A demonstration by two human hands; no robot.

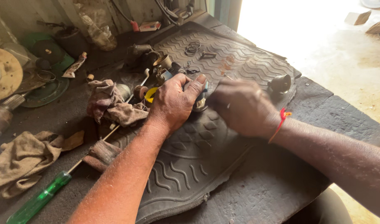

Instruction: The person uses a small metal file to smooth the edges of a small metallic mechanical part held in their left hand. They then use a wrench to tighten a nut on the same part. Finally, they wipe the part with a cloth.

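Clearly, in the head view, the left hand (173, 101) is closed around a small dark metal part (200, 101) with a blue edge, pinning it on the ribbed rubber mat (206, 166) so it stays put. The right hand (239, 108), fingers curled, pinches something too blurred to name against that part. Rags (111, 103) and a green-handled screwdriver (40, 199) crowd the left; the tabletop (339, 116) edge runs close on the right.
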